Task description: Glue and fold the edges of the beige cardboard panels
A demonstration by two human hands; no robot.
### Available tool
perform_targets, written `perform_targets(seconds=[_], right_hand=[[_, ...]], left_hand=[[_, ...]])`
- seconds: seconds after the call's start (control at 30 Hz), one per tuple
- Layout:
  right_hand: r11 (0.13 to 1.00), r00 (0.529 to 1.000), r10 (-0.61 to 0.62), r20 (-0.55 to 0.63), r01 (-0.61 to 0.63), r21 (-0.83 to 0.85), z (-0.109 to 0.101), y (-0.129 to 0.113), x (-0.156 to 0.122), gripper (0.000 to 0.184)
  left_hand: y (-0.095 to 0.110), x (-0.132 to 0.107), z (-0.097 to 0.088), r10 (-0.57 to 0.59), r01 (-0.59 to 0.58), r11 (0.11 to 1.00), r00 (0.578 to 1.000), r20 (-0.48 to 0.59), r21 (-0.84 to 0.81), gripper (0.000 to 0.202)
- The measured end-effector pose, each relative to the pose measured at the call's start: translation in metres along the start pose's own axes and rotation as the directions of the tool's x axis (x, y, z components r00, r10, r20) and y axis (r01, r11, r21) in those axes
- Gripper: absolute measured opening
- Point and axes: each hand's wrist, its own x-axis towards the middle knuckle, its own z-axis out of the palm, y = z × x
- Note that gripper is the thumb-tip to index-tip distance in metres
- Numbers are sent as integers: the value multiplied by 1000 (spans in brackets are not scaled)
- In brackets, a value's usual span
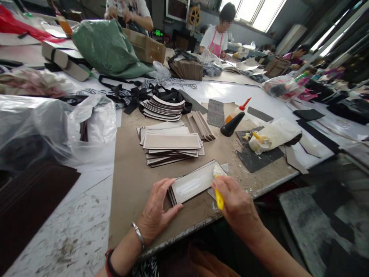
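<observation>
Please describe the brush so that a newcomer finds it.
On the brown surface, find the strip stack nearest the wearer. At its right end is the brush, its yellow handle in the right hand; the yellow piece at the white container is unheld.

1 head-worn camera looks forward and down onto the worktable (86, 223), with the left hand (154, 209) and right hand (238, 198) close below centre and the windows (245, 9) (slanting here) far beyond.
</observation>
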Motion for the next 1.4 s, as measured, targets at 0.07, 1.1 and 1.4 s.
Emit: perform_targets(seconds=[0.07, 1.1, 1.4], right_hand=[[992, 996, -91, 16, 89, 93, -2, -15, 1, 14], [702, 940, 341, 35, -279, 656, 10, -28, 8, 9], [576, 866, 480, 140, -432, 694, 18, -30, 12, 8]], left_hand=[[0, 0, 0, 4, -4, 1000, 1000, -3, 6, 55], [3, 1, -2, -29, 28, 998, 999, -19, -61, 66], [4, 1, -1, -27, 26, 997, 1000, -12, -70, 65]])
